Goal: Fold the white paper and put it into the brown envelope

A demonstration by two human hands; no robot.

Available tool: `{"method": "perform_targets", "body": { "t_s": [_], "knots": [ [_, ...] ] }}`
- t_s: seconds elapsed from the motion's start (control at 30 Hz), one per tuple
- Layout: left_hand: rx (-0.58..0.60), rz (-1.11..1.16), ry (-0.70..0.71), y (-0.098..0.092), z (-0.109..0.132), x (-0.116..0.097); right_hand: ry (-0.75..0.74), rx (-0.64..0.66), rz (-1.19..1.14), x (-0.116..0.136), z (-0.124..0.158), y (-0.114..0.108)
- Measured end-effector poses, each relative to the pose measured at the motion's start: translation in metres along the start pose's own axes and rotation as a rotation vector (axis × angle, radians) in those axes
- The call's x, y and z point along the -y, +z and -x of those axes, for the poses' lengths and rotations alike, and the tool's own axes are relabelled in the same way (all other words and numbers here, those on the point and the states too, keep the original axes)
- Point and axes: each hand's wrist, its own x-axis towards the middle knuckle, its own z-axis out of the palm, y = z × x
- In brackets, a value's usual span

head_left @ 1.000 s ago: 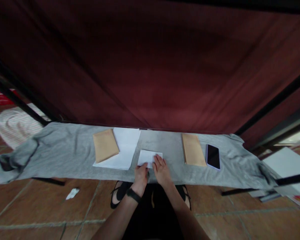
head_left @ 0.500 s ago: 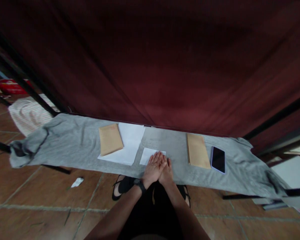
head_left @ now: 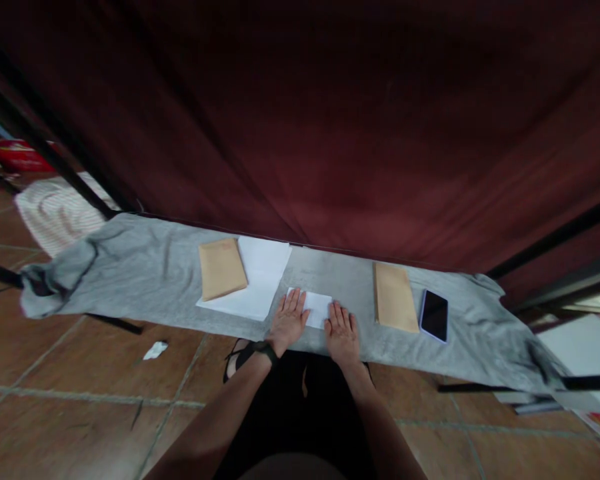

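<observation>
A small white sheet of paper (head_left: 318, 309), looking folded, lies flat on the grey cloth between my hands. My left hand (head_left: 289, 320), with a dark watch at its wrist, rests flat over the sheet's left side, fingers stretched out. My right hand (head_left: 341, 330) lies flat at the right edge of the sheet, its fingers extended. To the left, larger white paper (head_left: 265, 273) sits partly under a brown envelope stack (head_left: 223, 268). Right of my right hand is another brown envelope stack (head_left: 395, 297).
A phone (head_left: 435, 315) with a pale purple edge lies right of the envelopes. The grey cloth (head_left: 145, 280) covers a narrow bench. A dark red curtain (head_left: 300, 147) hangs behind it. Crumpled white tissue (head_left: 155, 350) lies on the tiled floor.
My hands were together, one over the other, on the small sheet. They have moved apart, the left to the left side and the right to the right edge.
</observation>
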Motion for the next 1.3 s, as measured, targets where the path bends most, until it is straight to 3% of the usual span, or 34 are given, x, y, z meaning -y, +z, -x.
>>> {"method": "perform_targets", "body": {
  "t_s": [0.17,0.3,0.5,0.63,0.97,1.3],
  "knots": [
    [-0.035,-0.002,-0.052,0.004,0.006,0.008,0.046,-0.016,0.004,-0.007,0.002,-0.004],
    [-0.056,-0.004,-0.071,0.005,0.008,0.006,0.077,-0.038,-0.093,0.01,-0.011,-0.009],
    [-0.008,-0.021,-0.027,0.004,0.008,0.008,-0.082,0.152,-0.209,0.058,-0.039,-0.003],
    [0.03,-0.039,-0.026,0.005,0.008,0.009,-0.081,0.229,-0.173,0.069,-0.044,0.005],
    [0.026,-0.011,-0.037,0.006,0.007,0.006,-0.01,0.189,-0.073,0.046,-0.038,0.007],
    [-0.005,-0.016,-0.041,0.006,0.007,0.006,-0.022,0.01,-0.031,0.015,-0.023,0.011]
  ]
}}
